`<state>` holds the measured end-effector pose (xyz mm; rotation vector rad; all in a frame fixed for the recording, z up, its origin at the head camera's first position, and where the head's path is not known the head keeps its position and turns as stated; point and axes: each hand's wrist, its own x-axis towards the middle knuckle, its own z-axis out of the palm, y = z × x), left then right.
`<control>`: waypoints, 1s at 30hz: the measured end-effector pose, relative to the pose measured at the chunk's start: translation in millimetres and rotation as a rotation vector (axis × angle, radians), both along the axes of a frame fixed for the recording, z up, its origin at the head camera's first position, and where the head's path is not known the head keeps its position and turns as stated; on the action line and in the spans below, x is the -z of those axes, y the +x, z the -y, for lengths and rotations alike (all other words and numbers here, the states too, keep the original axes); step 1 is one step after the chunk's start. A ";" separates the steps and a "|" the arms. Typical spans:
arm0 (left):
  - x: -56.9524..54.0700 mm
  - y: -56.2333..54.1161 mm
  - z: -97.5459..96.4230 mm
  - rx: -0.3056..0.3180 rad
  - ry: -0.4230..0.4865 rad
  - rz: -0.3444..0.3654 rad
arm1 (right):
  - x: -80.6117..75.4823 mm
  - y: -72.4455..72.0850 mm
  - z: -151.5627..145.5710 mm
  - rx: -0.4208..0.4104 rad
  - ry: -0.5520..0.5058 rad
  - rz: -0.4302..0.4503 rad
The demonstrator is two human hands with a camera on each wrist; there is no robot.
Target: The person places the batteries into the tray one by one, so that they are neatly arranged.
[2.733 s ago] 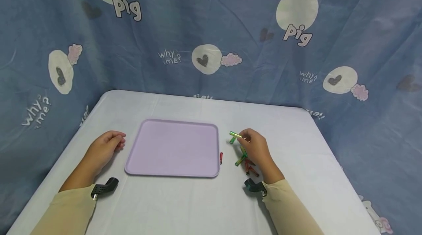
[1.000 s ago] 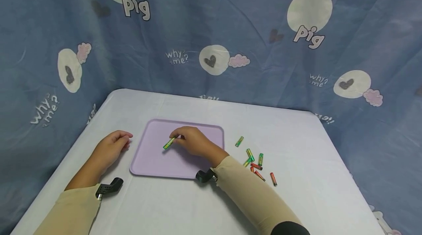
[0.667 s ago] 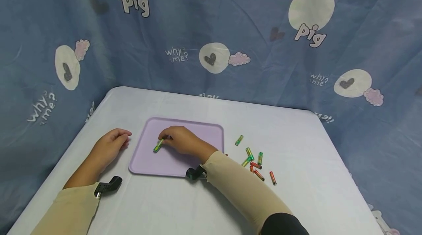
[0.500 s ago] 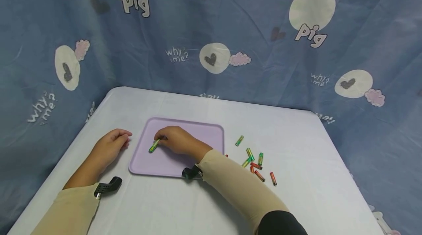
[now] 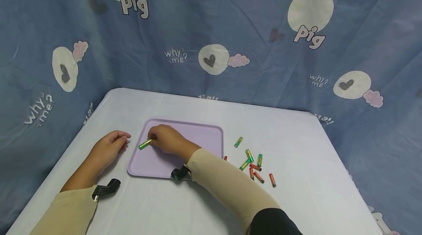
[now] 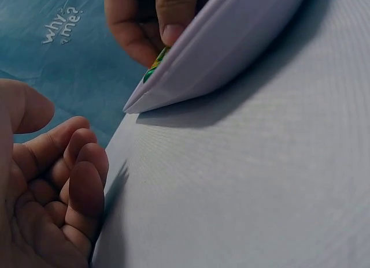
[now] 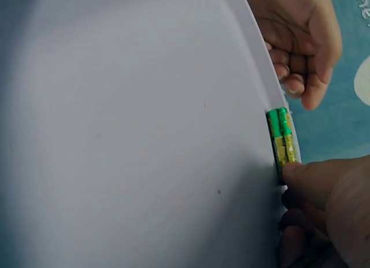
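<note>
My right hand (image 5: 167,140) pinches a green-and-yellow battery (image 5: 145,144) between thumb and fingertips at the left side of the lilac tray (image 5: 201,136). In the right wrist view, two green-topped strips lie side by side under the thumb (image 7: 309,181), along the tray's rim; I cannot tell whether these are two batteries or one with a reflection. From the left wrist view, only a bit of green and yellow (image 6: 154,66) shows above the rim. My left hand (image 5: 108,149) rests on the white table left of the tray, fingers loosely curled around nothing.
Several green batteries (image 5: 259,160) and red batteries (image 5: 272,180) lie scattered right of the tray. One more red battery (image 5: 225,158) peeks out beside the tray's right edge, partly behind my right sleeve (image 5: 227,183). A blue printed curtain (image 5: 138,55) hangs behind the table.
My right hand has carried the green battery from the scattered batteries leftward across the tray to its left side, turning it along the way. My left hand has stayed in place.
</note>
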<state>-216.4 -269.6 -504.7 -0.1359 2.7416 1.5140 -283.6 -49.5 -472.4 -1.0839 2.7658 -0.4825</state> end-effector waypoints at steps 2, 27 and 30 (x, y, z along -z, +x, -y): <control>0.3 0.9 0.1 0.003 -0.005 -0.001 | 0.4 0.9 2.9 0.027 0.010 -0.009; -0.7 -1.2 -0.5 0.026 -0.050 0.010 | 3.8 4.5 14.3 0.230 -0.023 0.031; -0.6 -0.7 0.3 0.022 -0.059 0.011 | 3.0 5.7 13.9 0.228 -0.024 0.030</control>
